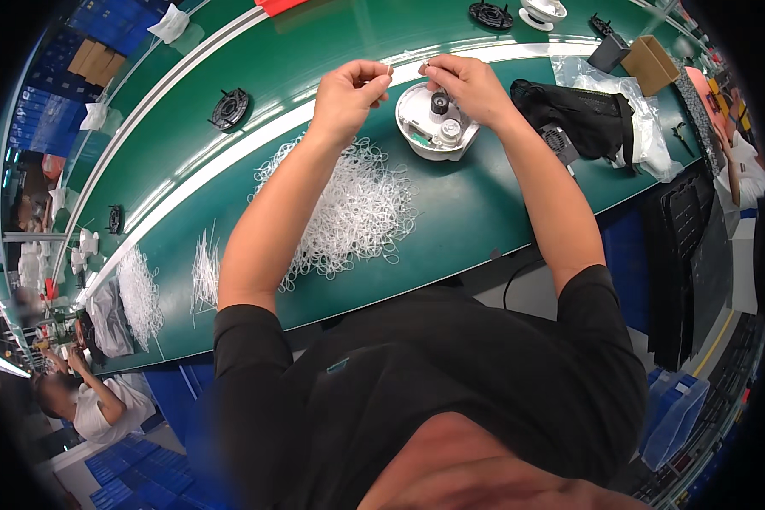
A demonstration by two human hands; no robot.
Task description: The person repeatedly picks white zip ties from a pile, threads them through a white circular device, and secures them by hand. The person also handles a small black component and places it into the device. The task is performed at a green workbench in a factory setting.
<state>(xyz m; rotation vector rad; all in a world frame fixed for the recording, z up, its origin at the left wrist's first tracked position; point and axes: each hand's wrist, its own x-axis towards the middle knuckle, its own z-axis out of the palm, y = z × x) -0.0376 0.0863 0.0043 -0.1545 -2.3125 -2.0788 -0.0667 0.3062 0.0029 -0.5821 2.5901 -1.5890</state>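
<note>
My left hand is raised over the bench, with thumb and forefinger pinched together and a small white tip showing between them. Opposite it, my right hand also pinches at the fingertips; what it grips is too small to name. A round white housing sits open just under my right hand. Inside it are a black cylinder, a clear-white round part and a bit of green board. Below my left hand and forearm spreads a big heap of white looped ties, partly hidden by the arm.
Thin straight white strips and another white pile lie leftward on the green bench. A conveyor carries black round parts. At right are a black mesh bag, clear plastic and a cardboard box. Other people work at both sides.
</note>
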